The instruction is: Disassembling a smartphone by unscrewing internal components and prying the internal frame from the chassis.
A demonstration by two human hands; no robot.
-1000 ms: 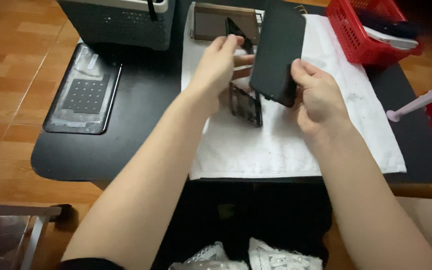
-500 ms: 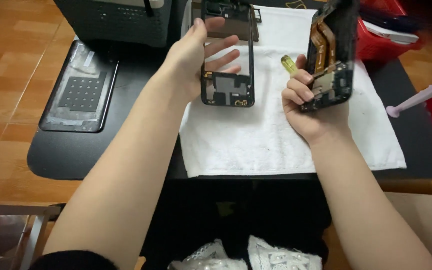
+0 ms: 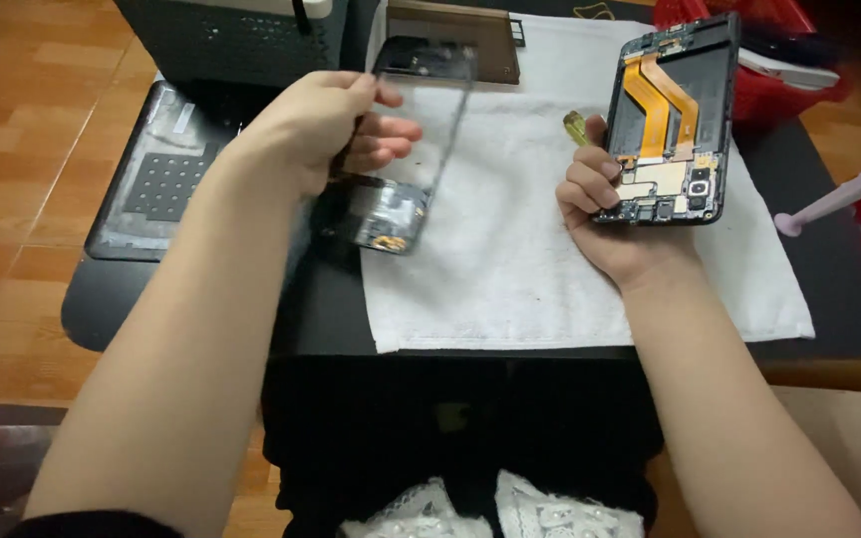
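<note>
Your right hand (image 3: 618,214) has the opened phone body (image 3: 672,120) clamped by its lower left corner, fingers curled tight round the edge, and you have it upright above the right part of the white towel (image 3: 510,269), its insides facing you: orange flex cables run down the dark middle and a small board sits at the bottom. A second ago that same piece showed you only its black outer face, so it has been turned over and lifted higher. Your left hand (image 3: 326,130) has carried the separated frame (image 3: 406,149) out to the towel's left edge, where half a second ago it hung over the towel's middle; the hand is closed on the frame's long side, thumb on top, and the frame is blurred. The two halves now sit well apart, which reads as the phone being fully split. Beyond the towel's far right corner stands a red basket (image 3: 799,85) with a white object in it, the rest too dark to tell. Left of the towel a clear plastic tray (image 3: 156,174) lies on the black table (image 3: 849,299).
</note>
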